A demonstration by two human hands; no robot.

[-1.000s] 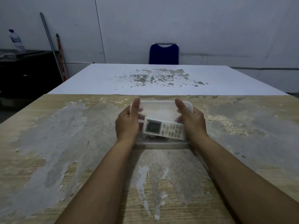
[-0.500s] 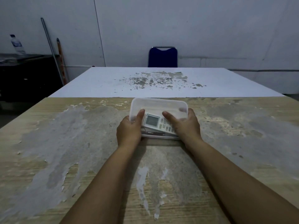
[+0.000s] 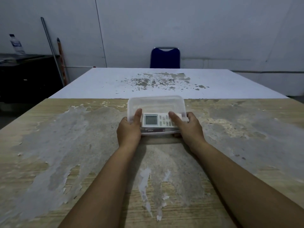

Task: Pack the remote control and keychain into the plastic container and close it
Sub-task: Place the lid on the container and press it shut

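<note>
- The left hand (image 3: 129,130) grips the left end of the plastic container (image 3: 157,104), its thumb laid on top and the other fingers hidden behind the side.
- The right hand (image 3: 189,129) clasps the right end the same way, thumb pressing down over the button end of what lies inside.
- Both hands are partly closed around the container, one at each short end.
- The container is clear, rectangular with rounded corners, and sits on the worn wooden table (image 3: 65,153) near its far edge; a translucent lid appears to lie over it, though whether it is fully seated cannot be told.
- One white remote control (image 3: 155,120) shows through the plastic, lying lengthwise with its grey screen toward the left hand.
- A dark shape lies just under the remote; too dim to identify.
- Beyond stand one white table (image 3: 148,83) and one blue chair (image 3: 165,57).
</note>
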